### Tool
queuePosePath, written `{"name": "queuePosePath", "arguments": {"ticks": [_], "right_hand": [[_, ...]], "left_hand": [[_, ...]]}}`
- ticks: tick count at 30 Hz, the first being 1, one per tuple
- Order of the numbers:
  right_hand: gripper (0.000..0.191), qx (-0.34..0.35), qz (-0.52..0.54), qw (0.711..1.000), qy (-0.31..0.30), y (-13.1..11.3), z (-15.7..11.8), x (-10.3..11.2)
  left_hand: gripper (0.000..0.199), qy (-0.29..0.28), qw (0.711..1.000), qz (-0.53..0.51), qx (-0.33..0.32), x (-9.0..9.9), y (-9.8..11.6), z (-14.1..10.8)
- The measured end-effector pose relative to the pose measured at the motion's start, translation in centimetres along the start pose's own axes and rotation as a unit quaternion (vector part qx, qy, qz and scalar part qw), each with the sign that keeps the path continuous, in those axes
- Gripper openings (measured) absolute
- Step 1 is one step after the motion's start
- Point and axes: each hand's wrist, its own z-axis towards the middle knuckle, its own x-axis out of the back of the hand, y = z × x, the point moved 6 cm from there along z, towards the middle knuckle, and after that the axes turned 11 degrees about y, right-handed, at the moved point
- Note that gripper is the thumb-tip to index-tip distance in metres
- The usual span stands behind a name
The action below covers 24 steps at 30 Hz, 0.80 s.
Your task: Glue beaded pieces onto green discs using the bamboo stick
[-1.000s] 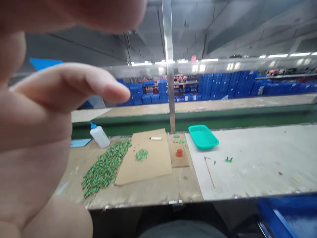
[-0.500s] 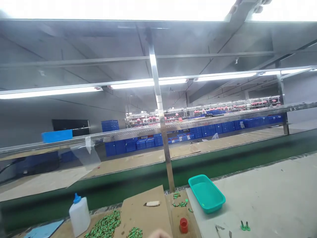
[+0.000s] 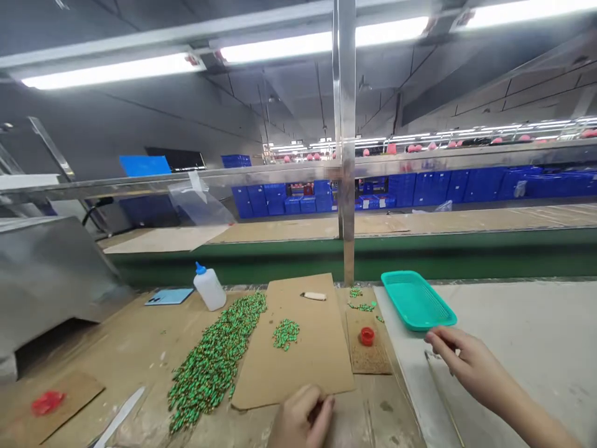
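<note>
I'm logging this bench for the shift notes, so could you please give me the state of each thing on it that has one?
white bottle: upright, blue cap on.
teal tray: upright, looks empty.
red cap: lying loose on a small brown pad.
green pieces: heaped in a long pile.
left hand: curled, at the cardboard sheet's near edge.
right hand: fingers on the table beside the tray.

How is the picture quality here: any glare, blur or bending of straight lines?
Head view: the ceiling light tubes are blown out white; the metal post carries a bright reflection; shelf rails bow at the frame edges; the left hand and right hand look slightly soft.
</note>
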Motion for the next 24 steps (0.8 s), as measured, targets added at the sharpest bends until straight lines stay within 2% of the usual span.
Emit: {"name": "queuePosePath", "arguments": {"ticks": [2,5,6,9,11,15,16,19,21,24], "right_hand": [[0.072,-0.010,-0.005,1.000,-0.014,1.0,-1.8,-0.7],[0.069,-0.017,-0.011,1.000,-0.012,2.7,-4.4,-1.1],[0.066,-0.017,-0.014,1.000,-0.012,3.5,-5.2,-1.2],[0.055,-0.015,-0.017,1.000,-0.021,5.7,-7.0,-1.6],[0.050,-0.013,-0.013,1.000,-0.017,6.4,-7.7,-1.8],[0.043,-0.007,-0.018,0.999,-0.026,5.4,-8.3,-1.6],[0.042,-0.016,-0.030,0.999,-0.012,4.9,-8.3,-1.3],[0.043,-0.065,-0.089,0.994,0.022,4.1,-8.1,-0.5],[0.039,-0.107,-0.143,0.984,0.005,4.1,-8.2,-0.7],[0.024,-0.137,-0.189,0.972,-0.003,4.2,-8.2,-1.3]], "left_hand": [[0.043,0.016,1.000,0.014,-0.008,0.3,0.6,0.3],[0.026,0.031,0.998,0.052,-0.016,0.9,2.1,0.7],[0.025,0.031,0.997,0.066,-0.020,1.1,2.6,0.7],[0.042,0.022,0.993,0.110,-0.028,1.4,3.6,0.6],[0.040,0.016,0.990,0.134,-0.027,1.4,3.8,0.5],[0.033,0.005,0.989,0.147,-0.030,1.8,3.4,0.4],[0.033,0.002,0.989,0.142,-0.033,2.0,3.3,0.5],[0.032,-0.007,0.992,0.117,-0.040,2.3,2.4,1.2],[0.032,-0.011,0.994,0.100,-0.042,2.5,1.7,2.1],[0.030,-0.017,0.996,0.080,-0.045,3.0,1.2,3.4]]}}
